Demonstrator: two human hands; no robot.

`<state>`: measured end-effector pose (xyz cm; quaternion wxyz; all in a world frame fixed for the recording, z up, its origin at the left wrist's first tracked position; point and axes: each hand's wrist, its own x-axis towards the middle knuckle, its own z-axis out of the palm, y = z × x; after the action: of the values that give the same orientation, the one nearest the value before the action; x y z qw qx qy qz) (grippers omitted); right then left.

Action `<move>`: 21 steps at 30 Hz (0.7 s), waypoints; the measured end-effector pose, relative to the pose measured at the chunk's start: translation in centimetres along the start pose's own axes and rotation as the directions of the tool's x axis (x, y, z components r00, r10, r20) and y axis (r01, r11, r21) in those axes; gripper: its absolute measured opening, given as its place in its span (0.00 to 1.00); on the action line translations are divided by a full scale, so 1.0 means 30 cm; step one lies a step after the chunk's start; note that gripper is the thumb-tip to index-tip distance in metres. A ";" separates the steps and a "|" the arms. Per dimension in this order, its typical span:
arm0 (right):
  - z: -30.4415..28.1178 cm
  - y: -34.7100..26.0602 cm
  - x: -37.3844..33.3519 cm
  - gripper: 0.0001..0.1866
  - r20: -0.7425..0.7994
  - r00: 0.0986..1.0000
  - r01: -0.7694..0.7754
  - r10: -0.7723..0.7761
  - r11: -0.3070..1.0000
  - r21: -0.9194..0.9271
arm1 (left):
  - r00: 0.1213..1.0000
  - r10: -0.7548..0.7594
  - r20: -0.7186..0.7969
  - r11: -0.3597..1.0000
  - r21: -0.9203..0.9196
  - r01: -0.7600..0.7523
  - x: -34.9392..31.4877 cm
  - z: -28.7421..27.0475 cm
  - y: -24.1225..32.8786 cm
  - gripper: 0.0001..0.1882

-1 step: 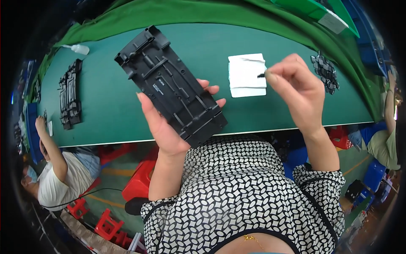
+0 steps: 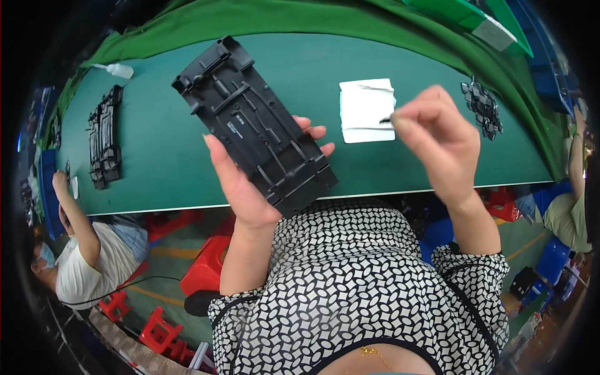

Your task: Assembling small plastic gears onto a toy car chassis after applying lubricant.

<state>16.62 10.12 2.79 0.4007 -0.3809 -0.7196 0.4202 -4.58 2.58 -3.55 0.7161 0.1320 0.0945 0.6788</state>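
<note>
My left hand (image 2: 240,187) is wrapped around a long black moulded plastic chassis (image 2: 250,128), holding it tilted above the table. Its ribbed side faces up, with raised pipe shapes and a small patch of white print. Thumb shows at its left edge, fingertips at its right edge; the palm is hidden beneath it. To the right, my right hand (image 2: 440,144) is closed in a pinch on a small, thin black part (image 2: 386,120). That part sticks out leftward from the fingertips, over a stack of white paper sheets (image 2: 367,106) on the table, apart from the chassis.
Black plastic parts (image 2: 105,137) lie in a row on the left of the green table (image 2: 300,62). A pile of small black parts (image 2: 481,109) lies at the right. A white bottle (image 2: 120,70) rests far left; a green bin (image 2: 500,25) stands far right. A co-worker (image 2: 94,250) sits at left.
My right hand has dropped slightly, and the small black part now shows as longer and thinner. The chassis in my left hand has barely shifted.
</note>
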 end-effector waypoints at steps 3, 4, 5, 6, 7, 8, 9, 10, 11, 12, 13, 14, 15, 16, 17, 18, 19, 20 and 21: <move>0.028 0.016 -0.042 0.11 0.097 0.899 0.438 -0.428 0.867 -0.238 | 1.000 -0.012 -0.006 1.000 -0.019 0.012 0.002 0.011 -0.012 0.43; 0.032 0.022 -0.048 0.14 0.164 0.806 0.587 -0.568 0.735 -0.340 | 1.000 -0.010 -0.005 1.000 0.006 0.010 0.002 0.010 -0.015 0.45; 0.043 0.029 -0.055 0.16 0.202 0.724 0.676 -0.660 0.622 -0.394 | 1.000 -0.009 -0.004 1.000 0.030 0.009 0.000 0.009 -0.017 0.46; 0.052 0.035 -0.065 0.16 0.234 0.685 0.712 -0.690 0.566 -0.416 | 1.000 -0.009 -0.008 1.000 0.030 0.009 -0.002 0.006 -0.019 0.46; 0.063 0.042 -0.074 0.15 0.268 0.644 0.744 -0.716 0.507 -0.435 | 1.000 0.003 -0.007 0.998 0.061 -0.002 -0.005 0.004 -0.021 0.48; 0.075 0.048 -0.080 0.14 0.273 0.627 0.756 -0.730 0.484 -0.442 | 1.000 0.014 -0.006 0.996 0.092 -0.014 -0.007 0.002 -0.023 0.50; 0.084 0.053 -0.084 0.14 0.274 0.628 0.755 -0.728 0.484 -0.443 | 1.000 0.013 -0.007 0.996 0.089 -0.013 -0.008 0.002 -0.026 0.50; 0.092 0.058 -0.087 0.14 0.275 0.609 0.768 -0.744 0.467 -0.438 | 0.999 0.036 0.015 0.996 0.077 -0.037 -0.009 0.004 -0.028 0.51; 0.099 0.062 -0.090 0.14 0.276 0.589 0.782 -0.760 0.448 -0.433 | 0.998 0.059 0.037 0.996 0.065 -0.061 -0.010 0.004 -0.031 0.52; 0.105 0.066 -0.096 0.13 0.268 0.591 0.778 -0.761 0.449 -0.440 | 0.998 0.058 0.037 0.996 0.061 -0.060 -0.010 0.002 -0.033 0.52; 0.107 0.068 -0.099 0.13 0.270 0.592 0.777 -0.759 0.449 -0.441 | 0.997 0.062 0.036 0.995 0.077 -0.065 -0.011 0.000 -0.034 0.52; 0.108 0.069 -0.101 0.12 0.271 0.587 0.781 -0.763 0.445 -0.439 | 0.997 0.067 0.036 0.993 0.093 -0.071 -0.012 -0.002 -0.036 0.53; 0.110 0.072 -0.102 0.11 0.272 0.582 0.784 -0.766 0.440 -0.438 | 0.997 0.067 0.036 0.993 0.091 -0.070 -0.013 -0.002 -0.038 0.53; 0.112 0.076 -0.104 0.11 0.274 0.582 0.784 -0.765 0.440 -0.438 | 0.998 0.060 0.014 0.992 0.114 -0.061 -0.014 0.000 -0.039 0.54; 0.114 0.081 -0.105 0.12 0.286 0.578 0.789 -0.764 0.434 -0.434 | 0.999 0.053 -0.008 0.989 0.136 -0.051 -0.015 0.001 -0.041 0.54; 0.116 0.083 -0.106 0.13 0.299 0.572 0.796 -0.764 0.428 -0.429 | 0.998 0.054 -0.009 0.989 0.135 -0.053 -0.016 0.002 -0.042 0.54; 0.118 0.085 -0.103 0.13 0.300 0.572 0.796 -0.764 0.428 -0.427 | 0.998 0.058 -0.002 0.989 0.135 -0.057 -0.017 0.002 -0.043 0.55; 0.121 0.087 -0.099 0.12 0.290 0.566 0.797 -0.772 0.421 -0.433 | 0.998 0.062 0.004 0.989 0.134 -0.062 -0.017 0.002 -0.043 0.55; 0.123 0.088 -0.097 0.10 0.279 0.559 0.797 -0.781 0.413 -0.440 | 0.998 0.063 0.004 0.989 0.133 -0.063 -0.017 0.001 -0.043 0.55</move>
<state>15.02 7.38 -1.57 0.4200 -0.0844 -0.9033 -0.0236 -3.39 2.01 -3.95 0.6839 0.1823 0.1354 0.6934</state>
